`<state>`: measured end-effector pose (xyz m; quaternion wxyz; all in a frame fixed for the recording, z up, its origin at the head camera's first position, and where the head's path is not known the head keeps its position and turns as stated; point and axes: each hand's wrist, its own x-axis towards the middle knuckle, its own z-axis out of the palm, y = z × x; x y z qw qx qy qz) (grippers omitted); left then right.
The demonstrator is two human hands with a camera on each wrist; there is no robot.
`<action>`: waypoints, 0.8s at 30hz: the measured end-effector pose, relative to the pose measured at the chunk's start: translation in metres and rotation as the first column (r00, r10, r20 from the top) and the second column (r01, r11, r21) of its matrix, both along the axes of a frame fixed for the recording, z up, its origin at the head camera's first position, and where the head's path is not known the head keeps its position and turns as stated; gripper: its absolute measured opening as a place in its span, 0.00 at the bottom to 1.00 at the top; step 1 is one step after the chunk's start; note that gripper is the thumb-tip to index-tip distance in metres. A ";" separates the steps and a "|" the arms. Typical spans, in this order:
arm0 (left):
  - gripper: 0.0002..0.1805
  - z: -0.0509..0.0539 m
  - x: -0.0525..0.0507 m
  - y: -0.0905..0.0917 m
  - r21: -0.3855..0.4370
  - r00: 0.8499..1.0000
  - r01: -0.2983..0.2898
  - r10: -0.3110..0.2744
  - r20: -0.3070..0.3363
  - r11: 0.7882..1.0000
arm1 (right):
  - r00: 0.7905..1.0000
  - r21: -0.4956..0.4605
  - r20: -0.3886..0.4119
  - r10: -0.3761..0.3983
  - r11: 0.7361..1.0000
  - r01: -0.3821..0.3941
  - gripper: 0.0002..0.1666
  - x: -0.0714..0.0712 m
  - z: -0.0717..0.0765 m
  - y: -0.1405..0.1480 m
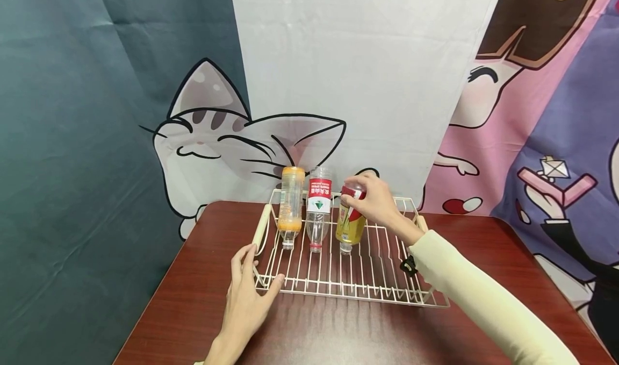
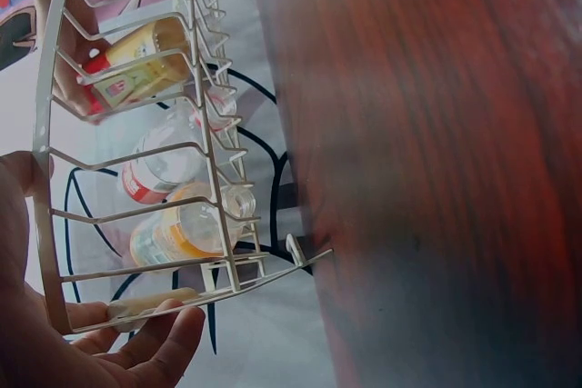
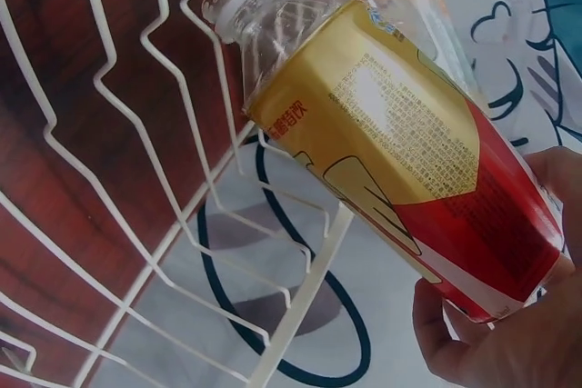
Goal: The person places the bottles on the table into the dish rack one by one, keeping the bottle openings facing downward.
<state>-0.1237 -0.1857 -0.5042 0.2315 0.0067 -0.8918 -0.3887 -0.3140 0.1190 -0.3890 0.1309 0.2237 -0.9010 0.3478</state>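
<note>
A white wire dish rack (image 1: 333,287) stands on the table. In it, upside down with necks lowered between the wires, are a clear bottle with orange bands (image 1: 290,204) and a clear bottle with a red-and-white label (image 1: 319,195). To their right my right hand (image 1: 372,198) grips the base end of a plastic bottle with a red-and-yellow label (image 3: 400,161), its neck tilted down at the wires. My left hand (image 1: 249,295) holds the rack's front left corner, thumb at the front rail and fingers (image 2: 173,347) curled by the pale side handle (image 1: 261,228).
The dark red wooden table (image 1: 367,333) extends in front of and beside the rack. A printed cloth with cartoon figures (image 1: 367,74) hangs close behind the table's back edge. A small black object (image 1: 408,265) is by the rack's right side, under the right forearm.
</note>
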 end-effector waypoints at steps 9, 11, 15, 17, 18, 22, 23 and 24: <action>0.51 0.000 0.000 0.000 0.002 1.000 -0.001 0.001 -0.002 1.000 | 0.999 0.043 0.035 -0.027 0.999 0.025 0.26 -0.008 -0.005 -0.005; 0.51 0.000 0.000 0.000 0.000 1.000 -0.001 0.001 -0.002 1.000 | 0.998 0.046 0.044 -0.033 0.998 0.031 0.26 -0.010 -0.005 -0.005; 0.51 0.000 0.000 0.000 -0.003 1.000 0.001 -0.001 -0.006 1.000 | 0.997 0.066 0.064 -0.047 0.997 0.042 0.26 -0.016 -0.007 -0.006; 0.51 0.000 0.000 0.000 -0.005 1.000 0.001 -0.001 -0.009 1.000 | 0.997 0.081 0.066 -0.049 0.996 0.043 0.27 -0.019 -0.008 -0.007; 0.51 0.000 0.000 0.000 -0.006 1.000 0.001 -0.002 -0.010 1.000 | 0.997 0.087 0.064 -0.047 0.995 0.042 0.27 -0.021 -0.009 -0.008; 0.51 0.001 -0.001 0.000 -0.011 1.000 0.000 0.000 -0.016 1.000 | 0.996 0.105 0.074 -0.042 0.994 0.034 0.27 -0.028 -0.011 -0.010; 0.51 0.001 -0.001 0.000 -0.013 1.000 -0.001 0.001 -0.016 1.000 | 0.996 0.107 0.080 -0.043 0.994 0.034 0.27 -0.030 -0.013 -0.011; 0.51 0.001 0.000 0.000 -0.014 1.000 -0.001 0.001 -0.014 1.000 | 0.995 0.112 0.088 -0.046 0.993 0.036 0.27 -0.031 -0.014 -0.011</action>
